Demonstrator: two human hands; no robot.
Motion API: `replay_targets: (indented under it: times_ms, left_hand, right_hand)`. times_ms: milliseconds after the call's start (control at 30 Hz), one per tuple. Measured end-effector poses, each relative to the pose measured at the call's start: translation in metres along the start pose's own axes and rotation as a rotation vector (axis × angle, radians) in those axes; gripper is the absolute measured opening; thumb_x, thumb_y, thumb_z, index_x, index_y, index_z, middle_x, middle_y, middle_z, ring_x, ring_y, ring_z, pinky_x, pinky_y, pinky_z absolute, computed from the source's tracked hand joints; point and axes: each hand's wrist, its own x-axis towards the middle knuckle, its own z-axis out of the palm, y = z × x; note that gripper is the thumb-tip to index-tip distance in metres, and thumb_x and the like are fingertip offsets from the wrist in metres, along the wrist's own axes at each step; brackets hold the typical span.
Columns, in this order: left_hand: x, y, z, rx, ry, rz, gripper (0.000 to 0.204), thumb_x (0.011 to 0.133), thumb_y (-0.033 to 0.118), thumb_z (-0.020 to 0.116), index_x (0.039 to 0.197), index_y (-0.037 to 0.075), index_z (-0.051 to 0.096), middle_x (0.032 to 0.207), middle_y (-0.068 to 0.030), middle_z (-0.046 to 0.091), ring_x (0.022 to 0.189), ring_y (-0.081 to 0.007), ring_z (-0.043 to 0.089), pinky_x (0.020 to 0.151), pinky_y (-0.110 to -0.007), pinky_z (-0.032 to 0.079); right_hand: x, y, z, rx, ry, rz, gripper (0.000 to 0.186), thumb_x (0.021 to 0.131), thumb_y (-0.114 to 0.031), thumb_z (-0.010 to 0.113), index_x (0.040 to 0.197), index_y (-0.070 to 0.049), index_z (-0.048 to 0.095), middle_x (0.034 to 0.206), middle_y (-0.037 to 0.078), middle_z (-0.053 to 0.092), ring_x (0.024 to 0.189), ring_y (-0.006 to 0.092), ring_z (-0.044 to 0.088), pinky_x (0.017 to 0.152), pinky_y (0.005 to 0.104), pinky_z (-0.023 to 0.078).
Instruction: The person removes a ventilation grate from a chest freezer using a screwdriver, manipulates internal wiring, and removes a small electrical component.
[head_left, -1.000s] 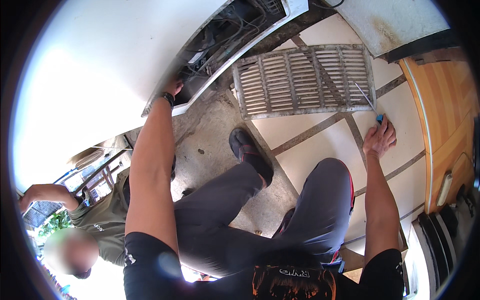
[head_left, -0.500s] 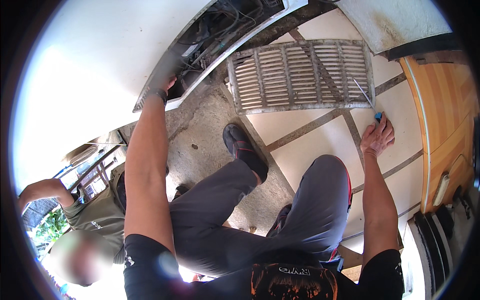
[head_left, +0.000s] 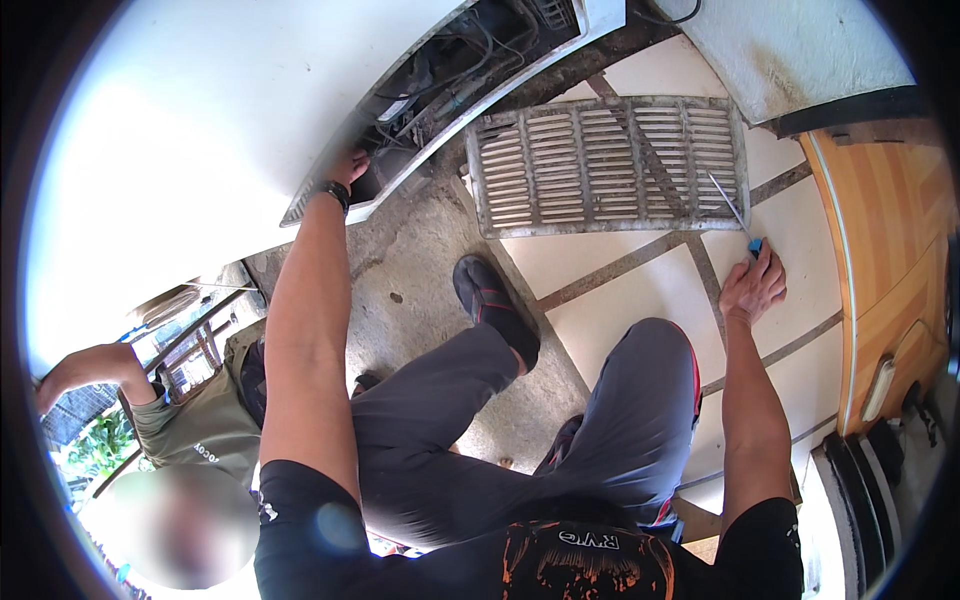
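Note:
My left hand (head_left: 347, 172), with a dark band at its wrist, reaches into the lower left end of the open compartment (head_left: 425, 95) of a large white appliance (head_left: 210, 110). Its fingertips are hard to make out against the dark wiring and parts inside. Low over the tiled floor on the right, my right hand (head_left: 752, 292) has its fingers on the blue handle of a screwdriver (head_left: 738, 217). The thin metal shaft points up and left, across the right end of a dirty slotted grille panel (head_left: 610, 165) that lies flat on the floor.
A person in an olive shirt (head_left: 205, 425) is close at my left, one arm against the appliance. My shoe (head_left: 490, 290) stands on rough concrete beside the tiles. A wooden cabinet (head_left: 880, 250) borders the right side; a stained white panel (head_left: 800, 60) stands at the far right.
The whole view has shifted slightly. My left hand stays at the compartment, its fingers a little differently placed. My right hand and the screwdriver hold nearly the same place over the grille's right end.

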Motion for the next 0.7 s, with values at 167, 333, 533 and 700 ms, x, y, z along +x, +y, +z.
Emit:
replay_targets:
  times_ms: [167,333,533,700]
  left_hand:
    - [-0.008,0.004,0.005,-0.004,-0.003,0.021,0.052,0.105,0.048,0.038,0.116,0.0,0.056,0.107,-0.0157,0.068,0.093,-0.0242,0.068,0.079,-0.033,0.061]
    - [-0.002,0.002,0.0,-0.04,-0.01,0.026,0.05,0.105,0.047,0.039,0.116,0.002,0.056,0.108,-0.0155,0.067,0.091,-0.0238,0.068,0.079,-0.033,0.061]
    - [0.004,-0.004,0.006,-0.01,0.001,0.045,0.052,0.105,0.048,0.038,0.121,0.001,0.055,0.11,-0.0156,0.067,0.093,-0.0244,0.069,0.08,-0.033,0.061]
    - [0.01,-0.008,-0.004,0.033,-0.03,0.022,0.056,0.104,0.05,0.039,0.127,0.002,0.051,0.117,-0.0181,0.065,0.094,-0.0269,0.069,0.081,-0.034,0.061]
  right_hand:
    - [0.0,0.002,0.001,0.01,0.013,-0.004,0.057,0.09,-0.028,0.054,0.146,-0.023,0.041,0.138,0.005,0.044,0.132,0.0284,0.036,0.105,0.0549,0.027]
    - [0.0,0.001,0.002,0.005,0.005,-0.002,0.057,0.091,-0.028,0.054,0.146,-0.023,0.041,0.138,0.005,0.044,0.132,0.0284,0.036,0.106,0.0552,0.027]
    - [0.0,0.003,0.002,0.005,-0.009,0.01,0.057,0.091,-0.027,0.054,0.146,-0.023,0.041,0.139,0.005,0.042,0.132,0.0281,0.035,0.107,0.0551,0.027]
    - [0.0,-0.001,-0.002,0.002,-0.033,0.014,0.058,0.09,-0.026,0.055,0.146,-0.023,0.04,0.139,0.005,0.042,0.133,0.0277,0.035,0.107,0.0549,0.027]
